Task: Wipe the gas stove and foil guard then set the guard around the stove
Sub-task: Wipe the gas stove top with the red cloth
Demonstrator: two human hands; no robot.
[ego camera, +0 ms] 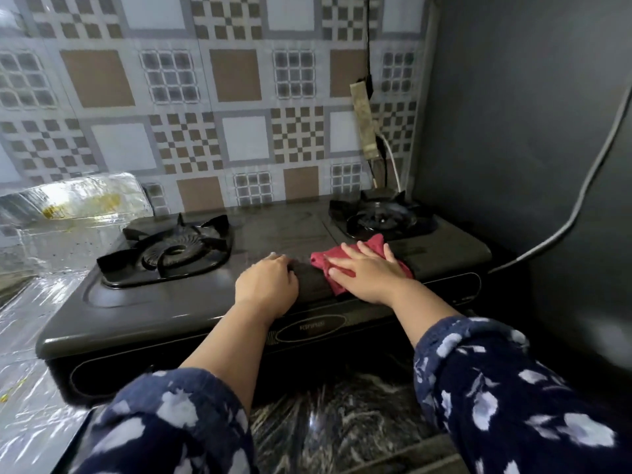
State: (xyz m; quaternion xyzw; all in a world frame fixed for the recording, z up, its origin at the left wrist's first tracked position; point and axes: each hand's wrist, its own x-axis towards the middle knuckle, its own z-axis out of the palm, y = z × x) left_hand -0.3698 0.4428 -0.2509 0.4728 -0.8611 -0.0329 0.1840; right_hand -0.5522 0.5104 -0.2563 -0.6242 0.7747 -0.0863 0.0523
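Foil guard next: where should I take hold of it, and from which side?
Probably by the foil guard's rounded top edge, coming from above on the stove's left. It stands against the tiled wall there, so that edge is free; the lower foil lies flat on the counter. The right hand presses the cloth flat; the left hand is freer.

One gas stove (191, 309), two burners, one red cloth (342, 260), one foil guard (51, 213), two hands, one power strip (364, 121).
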